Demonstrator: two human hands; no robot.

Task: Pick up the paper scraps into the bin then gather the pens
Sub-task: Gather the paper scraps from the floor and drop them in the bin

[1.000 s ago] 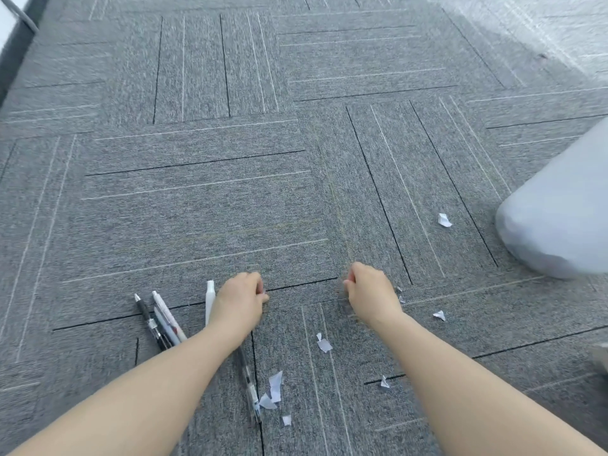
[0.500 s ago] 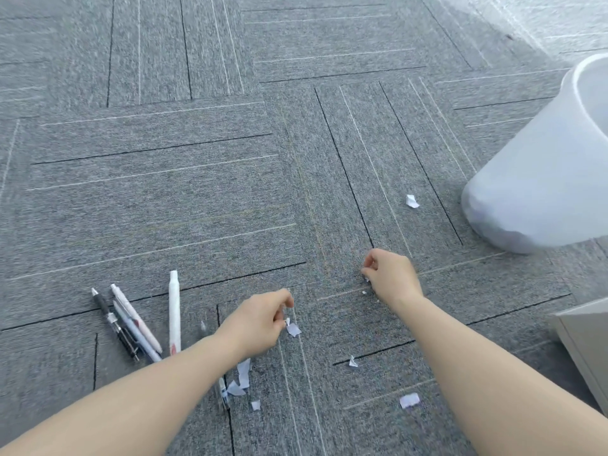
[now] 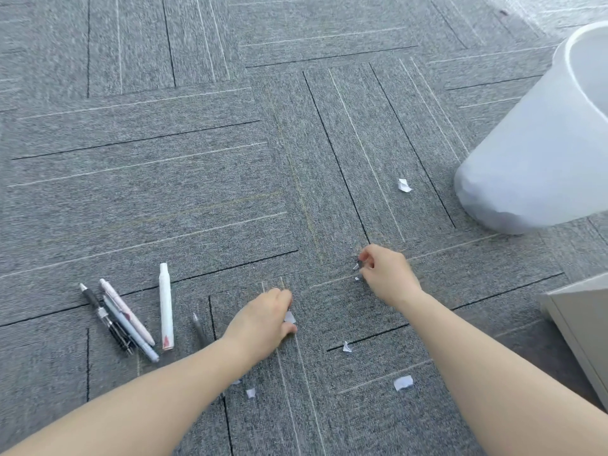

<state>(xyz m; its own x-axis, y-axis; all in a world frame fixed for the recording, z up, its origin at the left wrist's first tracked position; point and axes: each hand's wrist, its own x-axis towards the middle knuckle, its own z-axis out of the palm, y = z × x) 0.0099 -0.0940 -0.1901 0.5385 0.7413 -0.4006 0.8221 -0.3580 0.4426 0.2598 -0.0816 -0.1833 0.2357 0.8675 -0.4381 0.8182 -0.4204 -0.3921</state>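
A: Paper scraps lie scattered on the grey carpet floor (image 3: 197, 192). Where exactly?

B: One scrap (image 3: 290, 317) sits between the curled fingers (image 3: 289, 330) and thumb of the left hand (image 3: 263, 319), which pinches it low against the floor. A tiny scrap (image 3: 355, 266) is at the fingertips of the right hand (image 3: 385, 274), whose fingers are curled narrow around it; another speck (image 3: 357, 278) lies just below.

A: And the loose ones?

B: A crumpled scrap (image 3: 404, 185) lies farther out, near the bin. One scrap (image 3: 347, 347) lies between the forearms, a flat one (image 3: 403, 383) beside the right forearm, and a small one (image 3: 250, 393) by the left forearm.

A: The bin?

B: The white translucent bin (image 3: 539, 153) stands at the right, well apart from both hands.

A: The pens?

B: A cluster of three pens (image 3: 121, 320) lies left of the left hand, a white pen (image 3: 165, 306) just beside them, and a grey pen (image 3: 199, 329) partly hidden by the left wrist. A pale box corner (image 3: 582, 320) shows at the right edge.
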